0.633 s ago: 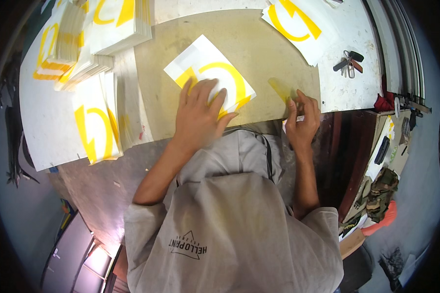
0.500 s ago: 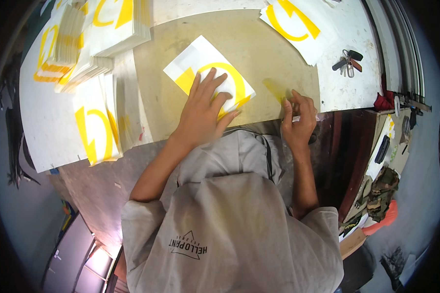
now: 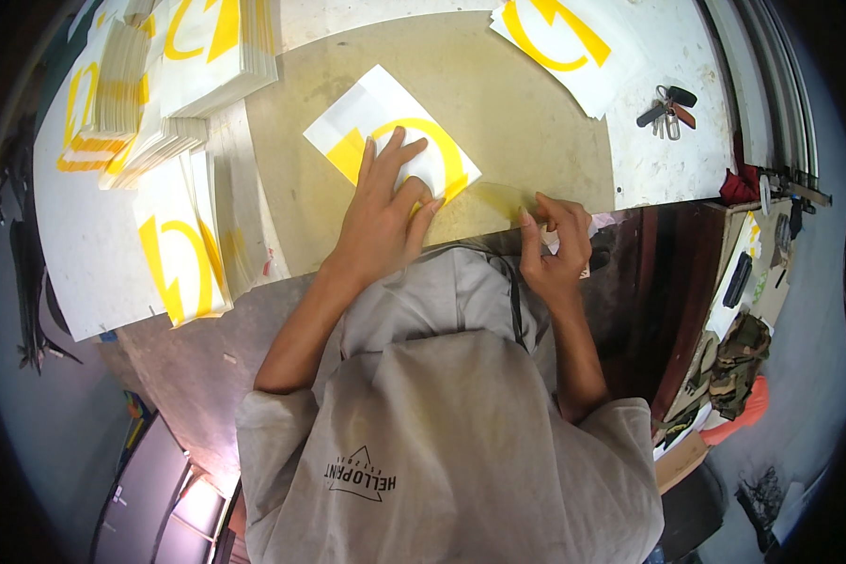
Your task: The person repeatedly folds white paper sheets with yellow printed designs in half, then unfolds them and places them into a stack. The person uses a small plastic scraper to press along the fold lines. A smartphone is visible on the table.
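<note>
A white folded sheet or flat bag with a bold yellow print lies tilted on the tan work mat. My left hand rests on its lower part, fingers spread over the yellow curve, thumb close to the near edge. Part of the print is hidden beneath that hand. Near the table's front edge, my right hand pinches a thin, see-through yellowish piece between thumb and fingers. This piece is smeared by motion, so its kind is unclear; its left end comes close to the white sheet's right corner.
Stacks of similar yellow-and-white printed pieces stand at the far left, with more overhanging the front left edge. A few others lie at the far right, beside a bunch of keys. A side shelf holds loose items.
My right hand has moved left with the see-through piece, bringing it closer to the white sheet. The left hand stays on the sheet, its thumb drawn in a little. The whole view shifted slightly.
</note>
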`<state>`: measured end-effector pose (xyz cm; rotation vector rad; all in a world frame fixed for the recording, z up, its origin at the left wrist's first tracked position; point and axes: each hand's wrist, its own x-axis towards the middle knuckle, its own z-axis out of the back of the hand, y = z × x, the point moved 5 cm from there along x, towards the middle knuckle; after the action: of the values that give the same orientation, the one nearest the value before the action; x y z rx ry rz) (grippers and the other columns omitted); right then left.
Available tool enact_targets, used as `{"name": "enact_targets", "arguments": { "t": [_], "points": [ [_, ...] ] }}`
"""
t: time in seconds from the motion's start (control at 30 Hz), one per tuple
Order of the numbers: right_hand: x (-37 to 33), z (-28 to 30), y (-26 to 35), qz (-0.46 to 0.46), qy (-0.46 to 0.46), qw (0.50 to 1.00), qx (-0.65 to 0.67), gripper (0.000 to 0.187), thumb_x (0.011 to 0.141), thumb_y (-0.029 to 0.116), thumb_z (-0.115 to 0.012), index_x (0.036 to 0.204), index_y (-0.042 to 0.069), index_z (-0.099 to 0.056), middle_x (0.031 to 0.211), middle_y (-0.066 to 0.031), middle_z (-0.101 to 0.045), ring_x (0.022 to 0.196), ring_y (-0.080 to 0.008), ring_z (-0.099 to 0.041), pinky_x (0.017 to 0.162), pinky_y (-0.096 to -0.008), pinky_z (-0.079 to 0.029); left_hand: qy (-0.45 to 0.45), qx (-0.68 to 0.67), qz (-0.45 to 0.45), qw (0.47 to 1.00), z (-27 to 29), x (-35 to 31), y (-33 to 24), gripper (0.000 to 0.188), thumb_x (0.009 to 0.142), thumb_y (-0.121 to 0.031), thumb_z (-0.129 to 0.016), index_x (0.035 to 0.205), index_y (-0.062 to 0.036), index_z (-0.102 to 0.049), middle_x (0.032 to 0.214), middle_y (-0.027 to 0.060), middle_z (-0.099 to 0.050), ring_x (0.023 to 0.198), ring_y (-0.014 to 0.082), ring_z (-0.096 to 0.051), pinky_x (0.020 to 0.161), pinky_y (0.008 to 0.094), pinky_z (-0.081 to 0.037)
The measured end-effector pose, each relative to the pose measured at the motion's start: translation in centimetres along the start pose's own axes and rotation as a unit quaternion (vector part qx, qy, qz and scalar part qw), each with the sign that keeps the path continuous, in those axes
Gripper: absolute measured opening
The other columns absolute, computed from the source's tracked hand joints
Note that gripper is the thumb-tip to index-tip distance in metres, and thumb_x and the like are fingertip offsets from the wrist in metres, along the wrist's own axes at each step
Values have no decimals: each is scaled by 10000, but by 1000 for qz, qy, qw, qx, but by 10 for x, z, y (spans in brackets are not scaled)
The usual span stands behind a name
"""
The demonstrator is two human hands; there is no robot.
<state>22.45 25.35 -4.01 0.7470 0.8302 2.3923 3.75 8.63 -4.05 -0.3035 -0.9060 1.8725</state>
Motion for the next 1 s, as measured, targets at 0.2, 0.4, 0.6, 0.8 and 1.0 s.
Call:
{"name": "enact_targets", "arguments": {
  "t": [0.2,0.4,0.6,0.8,1.0],
  "points": [
    [16,-14,14,71,22,996,-44,325,867,70,-797,1191,50,-766,991,-108,-677,910,-262,-628,860,-409,-421,4,6,2,1000,1,2,-1,146,924,-92,-761,955,-45,-626,1542,216,-506,1563,457,-333,1283,653,-199],
    [27,-17,13,88,39,994,-59,335,874,78,-785,1208,62,-769,995,-101,-661,913,-248,-622,847,-407,-401,74,101,-33,992,6,9,-8,262,958,-139,-714,1216,-90,-707,1599,211,-463,1558,431,-347,1285,630,-219],
    [35,-21,11,73,29,994,-80,334,879,81,-787,1212,73,-768,1030,-111,-648,939,-264,-615,860,-407,-412,128,181,-89,971,4,13,-2,395,969,-195,-699,1358,-255,-714,1636,192,-437,1535,392,-390,1272,608,-248],
    [42,-13,-2,-6,-62,997,-48,310,896,61,-779,1205,49,-764,1025,-129,-656,914,-292,-611,818,-404,-446,92,168,-57,980,11,14,-3,394,998,-241,-661,1386,-284,-715,1621,191,-456,1516,377,-423,1277,609,-235],
    [25,-9,-3,-1,-28,999,-36,297,899,54,-779,1195,34,-767,1014,-137,-659,896,-290,-610,788,-388,-459,87,138,-66,984,11,16,6,379,1023,-264,-637,1394,-274,-714,1633,193,-436,1526,408,-403,1280,664,-185]
  ]
}}
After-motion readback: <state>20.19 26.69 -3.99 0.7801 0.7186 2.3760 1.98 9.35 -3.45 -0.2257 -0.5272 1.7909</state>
